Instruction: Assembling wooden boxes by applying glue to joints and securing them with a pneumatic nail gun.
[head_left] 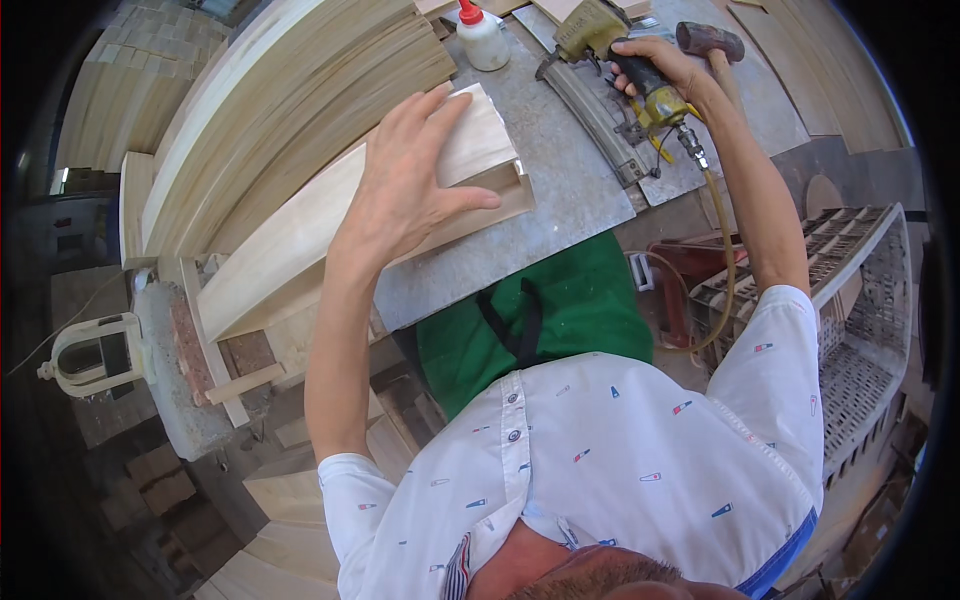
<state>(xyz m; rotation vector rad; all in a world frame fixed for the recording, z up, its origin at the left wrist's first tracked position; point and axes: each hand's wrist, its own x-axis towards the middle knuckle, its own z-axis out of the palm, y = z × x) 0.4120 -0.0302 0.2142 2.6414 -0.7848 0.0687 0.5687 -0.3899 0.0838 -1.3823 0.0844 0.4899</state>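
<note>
My left hand [415,170] lies over a pale wooden piece [300,235] made of long boards set at an angle to each other. Its fingers are spread, with the thumb stretched out to the right past the near board's edge. At the upper right, my right hand [655,70] is wrapped round the black grip of a yellow-green air nail gun [600,85]. The gun's long magazine slants down over the metal tabletop [560,215]. From the handle's end an amber air hose [722,240] runs down beside my right forearm.
Stacked long boards [300,90] stand left of the tabletop. A white glue bottle [483,42] with a red cap is at the back, and a mallet [710,45] lies beyond my right hand. On the right stands a grey plastic crate [850,370]; several wood pieces lie at lower left.
</note>
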